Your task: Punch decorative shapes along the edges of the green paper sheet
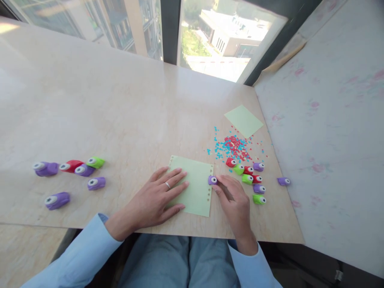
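A pale green sheet of paper [196,192] lies on the table in front of me, with small punched holes along its right edge and some at its top left. My left hand [159,196] rests flat on the sheet's left part, fingers spread, a ring on one finger. At the right edge of the paper, my right hand [235,200] pinches a small purple craft punch [213,180] with a star shape on its white face. The punch sits over the edge, above several cut holes. Fingers hide part of its right end.
Several red, green and purple punches [247,179] stand right of my right hand, and one purple punch [283,181] is by the wall. Red and blue confetti [235,147] lies behind them, near another green sheet [244,121]. More punches [58,200] lie at left.
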